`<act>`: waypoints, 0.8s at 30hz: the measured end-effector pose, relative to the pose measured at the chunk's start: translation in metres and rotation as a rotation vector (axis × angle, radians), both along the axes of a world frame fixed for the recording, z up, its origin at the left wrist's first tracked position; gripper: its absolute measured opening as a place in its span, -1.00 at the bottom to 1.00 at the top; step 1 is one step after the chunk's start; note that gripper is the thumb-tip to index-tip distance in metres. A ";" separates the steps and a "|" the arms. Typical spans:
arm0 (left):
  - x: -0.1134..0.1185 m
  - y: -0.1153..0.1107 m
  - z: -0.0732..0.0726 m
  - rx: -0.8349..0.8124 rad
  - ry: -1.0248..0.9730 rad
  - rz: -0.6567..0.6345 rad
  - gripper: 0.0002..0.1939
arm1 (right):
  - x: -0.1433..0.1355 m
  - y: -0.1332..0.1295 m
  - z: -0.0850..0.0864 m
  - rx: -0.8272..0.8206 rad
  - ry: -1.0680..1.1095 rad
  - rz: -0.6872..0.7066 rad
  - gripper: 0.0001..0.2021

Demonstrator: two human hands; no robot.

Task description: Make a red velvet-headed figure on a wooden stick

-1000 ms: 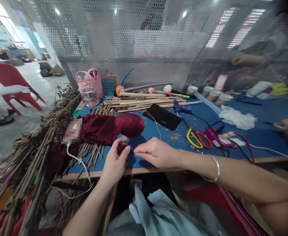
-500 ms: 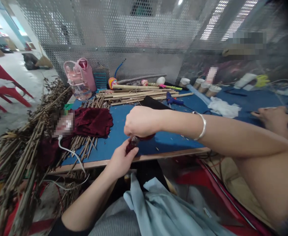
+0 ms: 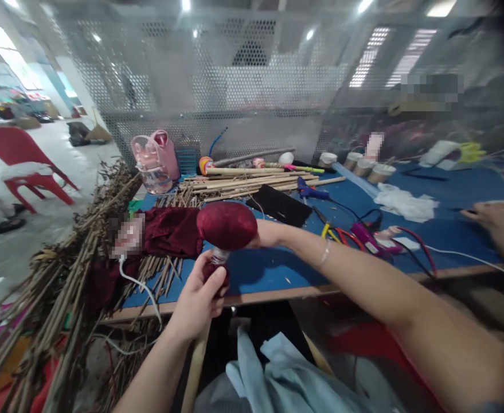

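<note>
A padded, mallet-like piece (image 3: 226, 225) covered in dark red velvet stands upright before me, its rounded head on top. Shiny, clear-looking wrapping circles its neck. Just below that neck, my left hand (image 3: 200, 291) is closed round the velvet-covered shaft. A wooden stick (image 3: 195, 367) runs down beneath this hand, apparently part of the same piece. My right hand (image 3: 269, 234) is at the right side of the padded head, partly behind it; its fingers are hidden. Dark red velvet cloth (image 3: 172, 232) lies on the blue table (image 3: 252, 287) to the left.
Bundled dry stalks (image 3: 69, 275) lean at the left. Wooden sticks (image 3: 252, 182), a black sheet (image 3: 280, 205), a blue glue gun (image 3: 312, 190) and a purple tool (image 3: 372, 238) lie on the table. A pink bottle (image 3: 165, 155) stands behind. Another person's hand (image 3: 499, 226) is at right.
The padded head, earlier hidden under my right hand, now stands in plain view. My right hand has moved behind and right of it. My left hand keeps its grip; the camera view has shifted.
</note>
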State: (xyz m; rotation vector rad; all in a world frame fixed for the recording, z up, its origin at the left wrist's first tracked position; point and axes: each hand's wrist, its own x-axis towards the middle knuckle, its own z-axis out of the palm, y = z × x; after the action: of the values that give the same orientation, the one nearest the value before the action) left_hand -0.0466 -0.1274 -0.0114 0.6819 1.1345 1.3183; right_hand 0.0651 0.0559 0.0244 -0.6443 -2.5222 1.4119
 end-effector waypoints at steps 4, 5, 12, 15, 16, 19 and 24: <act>-0.021 0.014 -0.010 0.043 -0.276 -0.103 -0.53 | 0.008 -0.025 -0.025 -0.188 0.131 -0.112 -0.67; -0.024 0.017 -0.013 0.057 -0.320 -0.129 -0.54 | 0.008 -0.033 -0.029 -0.186 0.185 -0.216 -0.64; -0.022 0.025 -0.018 0.079 -0.391 -0.151 -0.68 | -0.001 -0.081 -0.042 -0.160 0.410 -0.626 -0.53; -0.020 0.023 -0.014 0.057 -0.348 -0.098 -0.67 | -0.003 -0.090 -0.051 -0.178 0.453 -0.655 -0.54; -0.018 0.022 -0.012 0.044 -0.326 -0.075 -0.65 | -0.003 -0.093 -0.055 -0.175 0.472 -0.669 -0.54; -0.011 0.024 -0.013 -0.019 -0.240 -0.028 -0.60 | 0.001 -0.096 -0.066 -0.152 0.498 -0.698 -0.54; 0.002 0.035 -0.027 -0.111 -0.008 0.061 -0.45 | 0.007 -0.091 -0.080 -0.137 0.424 -0.677 -0.55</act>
State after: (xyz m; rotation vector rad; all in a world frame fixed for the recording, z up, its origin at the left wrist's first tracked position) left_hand -0.0449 -0.0924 -0.0384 0.5643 1.2205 1.2981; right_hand 0.0722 -0.0346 -0.0557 -0.9782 -1.6645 1.2857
